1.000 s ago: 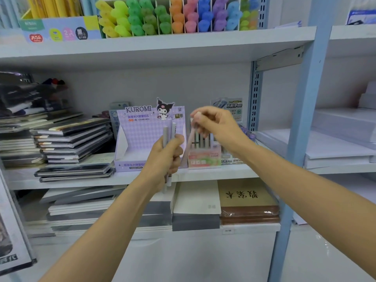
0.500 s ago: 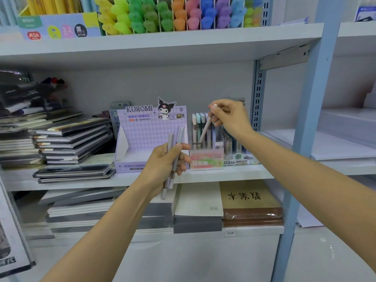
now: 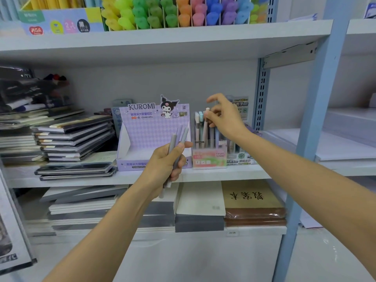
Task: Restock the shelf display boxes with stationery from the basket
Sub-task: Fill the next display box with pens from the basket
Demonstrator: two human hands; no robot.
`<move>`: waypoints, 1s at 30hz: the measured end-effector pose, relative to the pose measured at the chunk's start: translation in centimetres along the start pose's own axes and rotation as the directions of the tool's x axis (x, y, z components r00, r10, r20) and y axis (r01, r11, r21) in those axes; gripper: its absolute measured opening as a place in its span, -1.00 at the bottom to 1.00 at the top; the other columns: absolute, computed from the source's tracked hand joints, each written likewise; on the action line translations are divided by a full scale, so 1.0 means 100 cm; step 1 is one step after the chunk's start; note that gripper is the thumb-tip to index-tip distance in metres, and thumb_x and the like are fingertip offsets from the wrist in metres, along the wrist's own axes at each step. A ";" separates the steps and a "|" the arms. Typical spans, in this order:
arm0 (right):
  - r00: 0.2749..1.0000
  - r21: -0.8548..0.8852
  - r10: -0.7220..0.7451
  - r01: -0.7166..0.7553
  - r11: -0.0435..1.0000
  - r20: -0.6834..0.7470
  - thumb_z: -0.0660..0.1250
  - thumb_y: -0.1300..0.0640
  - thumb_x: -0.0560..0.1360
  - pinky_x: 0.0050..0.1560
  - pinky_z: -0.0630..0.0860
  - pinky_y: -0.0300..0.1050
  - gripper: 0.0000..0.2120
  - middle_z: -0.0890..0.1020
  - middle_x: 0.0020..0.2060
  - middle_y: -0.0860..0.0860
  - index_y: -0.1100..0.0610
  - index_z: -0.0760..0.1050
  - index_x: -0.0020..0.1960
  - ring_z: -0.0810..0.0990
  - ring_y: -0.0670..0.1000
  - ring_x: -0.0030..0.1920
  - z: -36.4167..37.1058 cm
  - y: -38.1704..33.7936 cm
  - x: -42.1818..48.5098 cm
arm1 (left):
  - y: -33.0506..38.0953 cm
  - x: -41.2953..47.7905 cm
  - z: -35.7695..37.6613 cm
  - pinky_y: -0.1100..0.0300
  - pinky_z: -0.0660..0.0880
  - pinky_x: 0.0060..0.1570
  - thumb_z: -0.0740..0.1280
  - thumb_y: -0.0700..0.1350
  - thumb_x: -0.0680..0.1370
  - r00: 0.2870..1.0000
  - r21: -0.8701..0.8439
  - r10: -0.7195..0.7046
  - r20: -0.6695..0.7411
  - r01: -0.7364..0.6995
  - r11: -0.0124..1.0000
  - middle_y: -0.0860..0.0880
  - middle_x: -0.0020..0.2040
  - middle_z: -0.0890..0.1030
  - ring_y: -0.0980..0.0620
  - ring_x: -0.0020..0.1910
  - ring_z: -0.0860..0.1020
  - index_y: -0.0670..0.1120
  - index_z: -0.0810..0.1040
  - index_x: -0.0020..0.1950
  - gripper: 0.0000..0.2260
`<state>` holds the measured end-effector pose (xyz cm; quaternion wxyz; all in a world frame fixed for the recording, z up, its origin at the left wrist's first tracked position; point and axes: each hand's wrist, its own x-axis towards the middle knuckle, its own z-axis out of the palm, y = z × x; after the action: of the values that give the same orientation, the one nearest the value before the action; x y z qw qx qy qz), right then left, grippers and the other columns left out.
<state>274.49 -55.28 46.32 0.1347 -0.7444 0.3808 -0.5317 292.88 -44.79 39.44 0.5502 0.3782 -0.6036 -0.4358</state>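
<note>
The right hand reaches to the far side of the middle shelf. Its thumb and fingertips are pinched on the top of a pink pen, and the forefinger sticks up free. The pen's lower end stands in the clear display box among other pastel pens. Gripping it by the cap end seems meant to let it slide upright into a gap. The left hand waits nearer, just in front of the purple Kuromi box. Its fingers are curled tight round a few grey pens, likely the next stock to go in. No basket shows from here.
</note>
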 end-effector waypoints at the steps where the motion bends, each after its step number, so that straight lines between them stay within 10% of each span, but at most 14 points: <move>1: 0.999 -0.035 -0.024 0.023 0.999 -0.038 0.32 0.23 0.55 -0.11 0.63 0.01 -0.83 0.63 -0.18 0.04 0.17 0.48 0.14 0.59 0.03 -0.24 0.002 0.001 0.001 | 0.000 0.000 0.000 0.28 0.26 -0.55 0.21 0.02 0.65 1.000 0.001 -0.001 0.011 0.001 1.000 0.03 -0.41 0.43 0.10 -0.53 0.26 -0.07 0.59 0.19 -0.74; 9: 1.000 -0.369 -0.020 0.015 0.929 -0.011 0.34 0.07 0.55 0.02 0.51 0.01 -0.79 0.42 -0.06 0.02 0.03 0.60 0.18 0.45 -0.03 -0.09 0.006 0.010 -0.005 | 0.001 -0.003 -0.001 0.28 0.29 -0.56 0.21 0.03 0.65 1.000 0.035 0.000 0.021 -0.001 0.999 0.02 -0.40 0.47 0.10 -0.56 0.30 -0.09 0.62 0.12 -0.73; 13: 1.000 -0.029 -0.020 0.020 0.999 -0.023 0.32 0.05 0.57 -0.11 0.45 -0.19 -0.74 0.48 -0.08 0.01 0.04 0.55 0.25 0.44 -0.12 -0.22 -0.003 -0.006 -0.015 | 0.001 -0.004 0.001 0.26 0.32 -0.54 0.20 0.03 0.65 1.000 0.049 0.009 0.030 -0.011 0.999 0.00 -0.39 0.49 0.08 -0.55 0.32 -0.08 0.64 0.11 -0.73; 19: 0.891 0.299 0.040 -0.194 0.934 0.452 0.30 0.02 0.57 -0.50 0.29 -0.31 -0.85 0.54 -0.38 -0.08 0.05 0.61 0.00 0.38 -0.14 -0.45 -0.002 -0.024 -0.041 | 0.004 -0.004 0.012 0.24 0.42 -0.48 0.19 0.06 0.65 0.998 0.074 0.022 0.062 -0.026 0.997 -0.03 -0.37 0.55 0.06 -0.53 0.42 -0.08 0.61 0.16 -0.70; 30: 0.962 0.552 0.152 -0.256 0.793 0.228 0.30 0.23 0.57 -0.50 0.46 -0.30 -0.86 0.65 -0.30 0.10 0.30 0.58 0.02 0.48 -0.08 -0.46 -0.022 -0.004 -0.041 | -0.001 -0.002 -0.003 0.33 0.12 -0.62 0.47 0.12 0.36 0.963 -0.087 0.058 -0.262 -0.083 0.993 0.04 -0.56 0.31 0.11 -0.63 0.15 -0.01 0.63 -0.17 -0.78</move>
<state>272.12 -51.66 44.61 0.4427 -0.6656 0.2671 -0.5382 293.17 -44.68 39.30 0.6572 0.3829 -0.5180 -0.3915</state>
